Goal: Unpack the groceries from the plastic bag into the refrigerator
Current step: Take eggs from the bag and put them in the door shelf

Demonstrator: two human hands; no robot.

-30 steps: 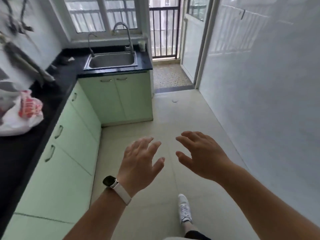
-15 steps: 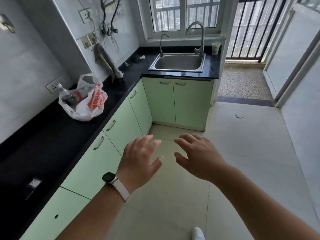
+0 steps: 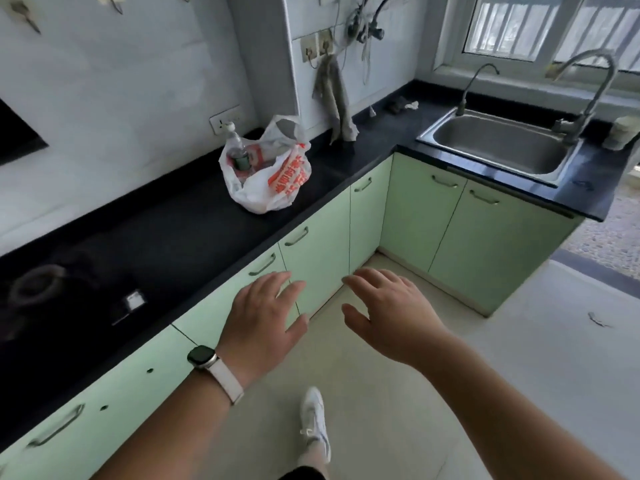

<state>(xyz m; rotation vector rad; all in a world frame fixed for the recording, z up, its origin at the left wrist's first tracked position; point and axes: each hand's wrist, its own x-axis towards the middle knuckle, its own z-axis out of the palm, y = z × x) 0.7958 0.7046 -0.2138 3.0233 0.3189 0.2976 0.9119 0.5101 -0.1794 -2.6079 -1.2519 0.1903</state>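
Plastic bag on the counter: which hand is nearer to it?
Left. The left hand hovers before the cabinets, short of the plastic bag; the right hand hangs farther right, over the floor.

White plastic bag (image 3: 266, 174), red print, open-topped on black counter (image 3: 166, 237); bottle (image 3: 237, 150) upright inside.

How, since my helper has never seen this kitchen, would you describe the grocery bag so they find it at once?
Follow the black countertop along the left wall, above the pale green cabinets, toward the steel sink. Partway along, in front of a wall socket, sits the plastic bag. It is the only bag there: white with orange-red print, a clear bottle poking from its open mouth.
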